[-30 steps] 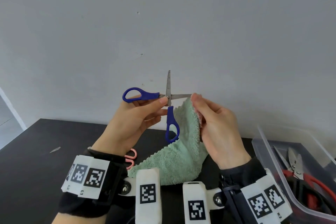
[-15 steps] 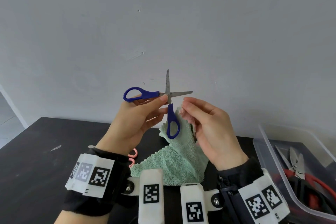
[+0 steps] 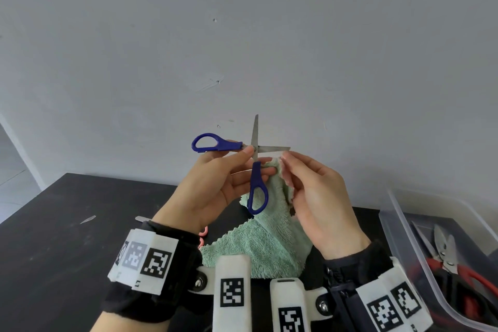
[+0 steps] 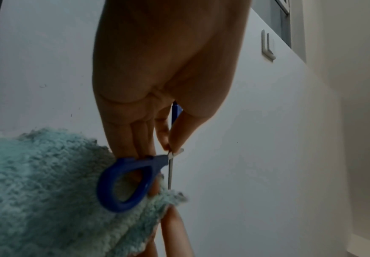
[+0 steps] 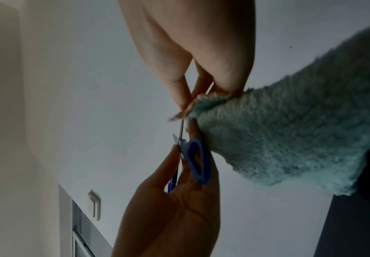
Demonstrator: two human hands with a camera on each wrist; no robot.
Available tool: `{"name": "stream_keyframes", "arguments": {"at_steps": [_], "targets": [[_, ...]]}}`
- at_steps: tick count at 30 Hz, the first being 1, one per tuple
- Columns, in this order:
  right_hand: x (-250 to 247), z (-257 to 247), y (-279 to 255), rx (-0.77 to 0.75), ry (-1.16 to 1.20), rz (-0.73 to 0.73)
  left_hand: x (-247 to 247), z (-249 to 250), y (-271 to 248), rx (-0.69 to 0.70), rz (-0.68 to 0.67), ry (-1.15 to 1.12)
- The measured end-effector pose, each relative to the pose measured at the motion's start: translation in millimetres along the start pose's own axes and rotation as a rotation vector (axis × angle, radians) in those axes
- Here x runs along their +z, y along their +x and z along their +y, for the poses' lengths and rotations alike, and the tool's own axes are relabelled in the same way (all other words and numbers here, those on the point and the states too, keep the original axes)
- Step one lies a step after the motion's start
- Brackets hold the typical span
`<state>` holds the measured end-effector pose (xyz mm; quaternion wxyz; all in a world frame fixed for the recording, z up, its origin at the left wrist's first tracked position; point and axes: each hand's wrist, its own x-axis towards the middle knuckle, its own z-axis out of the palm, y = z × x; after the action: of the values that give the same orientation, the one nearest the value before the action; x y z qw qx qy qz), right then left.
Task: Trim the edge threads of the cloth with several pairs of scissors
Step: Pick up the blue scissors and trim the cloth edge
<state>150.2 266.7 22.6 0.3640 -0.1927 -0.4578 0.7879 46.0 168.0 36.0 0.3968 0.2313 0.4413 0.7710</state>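
Blue-handled scissors point(image 3: 254, 167) are held up in front of the wall with their blades spread wide, one pointing up and one pointing right. My left hand point(image 3: 215, 186) pinches them at the pivot between thumb and fingers point(image 4: 175, 139); no finger is through either loop. A mint-green fluffy cloth point(image 3: 264, 240) hangs from my right hand point(image 3: 312, 191), which pinches its top edge point(image 5: 192, 107) just under the horizontal blade. The cloth's lower part lies on the black table point(image 3: 54, 250). In the wrist views the blue loop point(image 4: 124, 182) lies against the cloth point(image 5: 289, 130).
A clear plastic bin point(image 3: 409, 240) at the right holds red-handled pliers or snips point(image 3: 452, 264) and other tools. Pink scissor handles point(image 3: 202, 236) peek out behind my left wrist. A small scrap point(image 3: 87, 219) lies on the table at the left. A plain wall stands close behind.
My right hand let the cloth edge sag away from the blades, then brought it back up under the horizontal blade. The left hand and the spread scissors have hardly moved.
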Motion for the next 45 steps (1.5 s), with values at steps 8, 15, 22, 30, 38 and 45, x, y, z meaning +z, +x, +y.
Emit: {"name": "stream_keyframes", "arguments": {"at_steps": [8,15,22,30,38,45], "targets": [[-9.1,-11.3,-1.8,0.088,-0.298,-0.251,-4.1,6.9,-1.1,0.057,0.040,-0.042],[-12.7,-9.6,0.4,0.139,-0.343,-0.202,-2.3,1.9,0.1,0.068,0.046,0.029],[-7.1,-11.1,0.6,0.212,0.068,-0.112,0.6,-5.1,1.4,0.119,0.136,0.044],[-1.8,-5.0,-4.1,0.158,0.073,-0.140,1.4,-10.6,2.9,0.104,0.100,0.106],[2.0,-3.4,-6.4,0.053,0.042,-0.107,-0.1,-11.5,1.2,0.080,0.032,0.230],[6.7,3.0,-7.2,0.034,0.003,-0.093,-3.5,-5.1,-4.9,0.114,-0.020,0.300]]}}
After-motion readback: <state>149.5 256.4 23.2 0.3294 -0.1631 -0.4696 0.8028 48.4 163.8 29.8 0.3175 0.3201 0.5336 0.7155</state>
